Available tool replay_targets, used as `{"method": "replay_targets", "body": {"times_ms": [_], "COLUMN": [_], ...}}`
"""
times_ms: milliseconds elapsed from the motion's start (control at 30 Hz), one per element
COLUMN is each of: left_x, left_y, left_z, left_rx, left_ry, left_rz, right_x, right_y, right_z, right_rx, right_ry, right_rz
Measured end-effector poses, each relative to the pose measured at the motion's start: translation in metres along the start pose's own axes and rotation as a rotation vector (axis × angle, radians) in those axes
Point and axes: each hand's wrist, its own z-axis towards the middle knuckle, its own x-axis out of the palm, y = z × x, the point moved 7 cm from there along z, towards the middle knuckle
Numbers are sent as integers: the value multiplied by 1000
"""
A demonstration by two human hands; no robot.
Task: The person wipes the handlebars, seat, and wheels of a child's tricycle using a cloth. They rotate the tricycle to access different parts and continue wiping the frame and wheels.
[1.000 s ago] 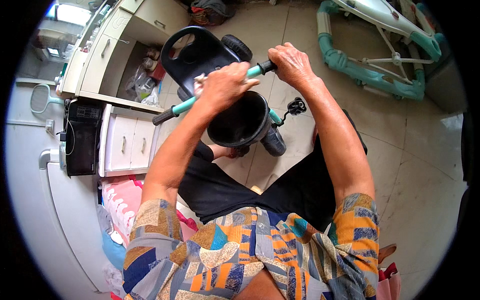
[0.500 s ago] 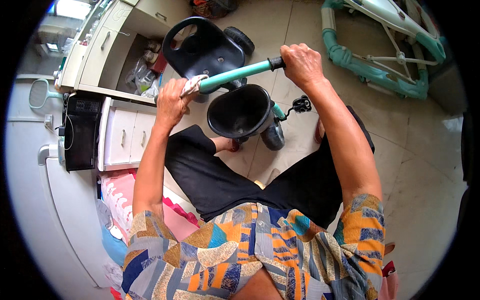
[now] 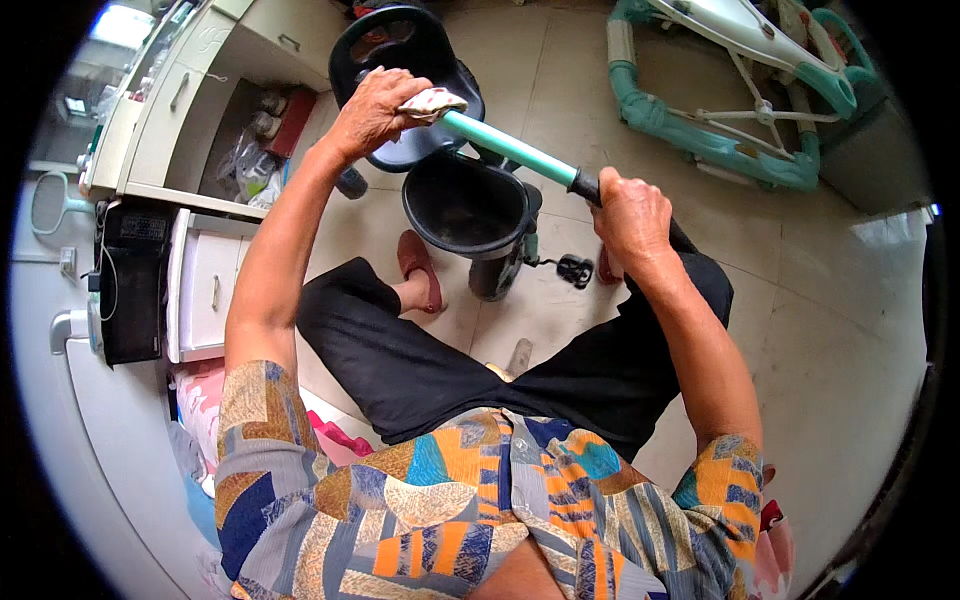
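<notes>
A child's tricycle with a mint handlebar (image 3: 510, 148) stands between my legs. Its black seat (image 3: 415, 40) is beyond the bar, and a black bucket-shaped basket (image 3: 460, 215) sits below it, beside a black pedal (image 3: 575, 272). My left hand (image 3: 380, 115) is closed on a patterned cloth (image 3: 435, 100) around the bar's left part, hiding that end. My right hand (image 3: 630, 215) is closed on the black right grip (image 3: 585, 185).
White cabinets (image 3: 160, 120) with drawers and a black appliance (image 3: 135, 282) line the left. A mint-and-white frame (image 3: 720, 155) lies at the upper right. Pink fabric (image 3: 197, 395) is at the lower left. My red-shod foot (image 3: 420, 270) rests on the tiles (image 3: 765, 330).
The handlebar has turned, its right end now nearer me and its left end farther away. My left hand moved up with the cloth, my right down. The seat shifted slightly away.
</notes>
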Motion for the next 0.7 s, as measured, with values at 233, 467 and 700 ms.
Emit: {"method": "replay_targets", "body": {"times_ms": [233,467,700], "left_x": [-5,-21,-12], "left_y": [-17,10,43], "left_z": [36,-42,-114], "left_rx": [238,54,-227], "left_ry": [-31,-26,-86], "left_rz": [-41,18,-82], "right_x": [12,-3,-9], "right_y": [0,27,76], "right_z": [-29,10,49], "right_rx": [-12,-207,-428], "right_ry": [134,-42,-231], "right_rz": [263,178,126]}}
